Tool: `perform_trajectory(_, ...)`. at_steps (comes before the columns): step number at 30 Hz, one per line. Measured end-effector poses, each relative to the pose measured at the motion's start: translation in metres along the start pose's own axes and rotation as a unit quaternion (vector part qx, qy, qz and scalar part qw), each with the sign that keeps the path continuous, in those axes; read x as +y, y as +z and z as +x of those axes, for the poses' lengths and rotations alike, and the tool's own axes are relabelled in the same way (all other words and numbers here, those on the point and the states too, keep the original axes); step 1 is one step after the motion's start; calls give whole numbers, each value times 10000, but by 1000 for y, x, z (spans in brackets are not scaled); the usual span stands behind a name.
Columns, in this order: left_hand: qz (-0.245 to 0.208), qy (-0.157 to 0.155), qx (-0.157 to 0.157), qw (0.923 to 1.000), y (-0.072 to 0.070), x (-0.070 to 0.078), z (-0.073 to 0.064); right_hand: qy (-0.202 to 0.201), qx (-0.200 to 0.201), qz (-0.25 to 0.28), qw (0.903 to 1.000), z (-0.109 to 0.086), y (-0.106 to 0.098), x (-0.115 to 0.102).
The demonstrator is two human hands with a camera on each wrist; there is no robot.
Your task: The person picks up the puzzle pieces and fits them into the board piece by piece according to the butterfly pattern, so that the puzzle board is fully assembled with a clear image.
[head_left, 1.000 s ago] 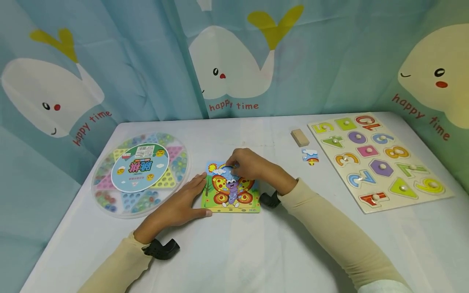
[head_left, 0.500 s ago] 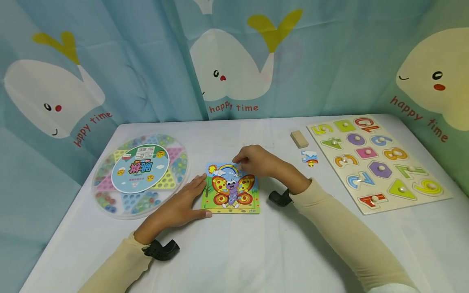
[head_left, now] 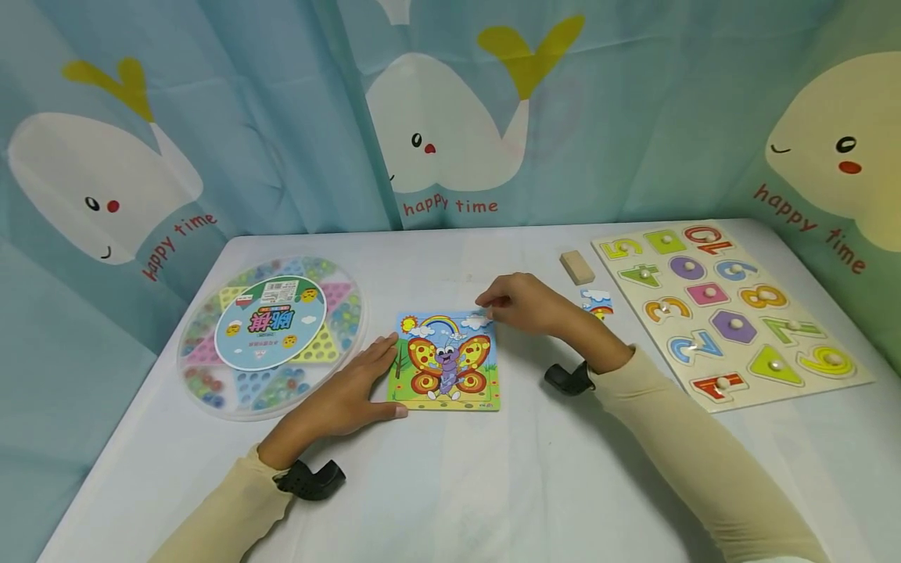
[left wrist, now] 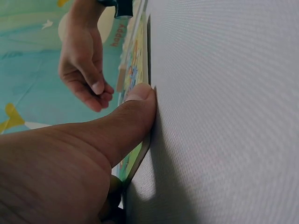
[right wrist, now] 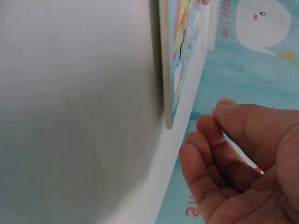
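A butterfly puzzle board [head_left: 445,363] lies flat near the middle of the table, its picture showing a rainbow, sun and clouds. My left hand [head_left: 348,391] rests on the table at the board's left side, fingers extended along that edge and thumb by the lower left corner. In the left wrist view the thumb [left wrist: 135,112] touches the board's edge. Just past the upper right corner hovers my right hand [head_left: 524,303], fingers loosely bent. Nothing shows between its fingertips in the right wrist view. A small puzzle piece [head_left: 597,300] lies beyond it, partly hidden by the right wrist.
A round marble board game [head_left: 271,336] sits on the left. On the right lies a pegged number board [head_left: 732,313], with a small wooden block [head_left: 577,267] near its far left corner. A whale-print curtain [head_left: 296,117] hangs behind the table.
My right hand has moved right, off the top of the butterfly board, uncovering its rainbow and cloud. The left hand has stayed in place.
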State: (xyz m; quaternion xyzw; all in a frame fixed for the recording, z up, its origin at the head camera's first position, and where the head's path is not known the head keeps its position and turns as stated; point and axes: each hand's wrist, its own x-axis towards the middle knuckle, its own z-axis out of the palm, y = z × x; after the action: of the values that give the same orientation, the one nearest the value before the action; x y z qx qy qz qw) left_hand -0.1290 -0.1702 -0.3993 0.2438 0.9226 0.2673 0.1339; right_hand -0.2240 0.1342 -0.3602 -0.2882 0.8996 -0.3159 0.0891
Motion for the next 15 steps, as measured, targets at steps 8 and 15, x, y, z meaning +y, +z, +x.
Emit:
perform_trajectory(8,-4,-134,-31,9999,0,0,0,163,14,90,9998,-5,-1,8)
perform_trajectory(15,12,-156,-50,9999,1,0,1,97,173,25,9998,-14,-9,19)
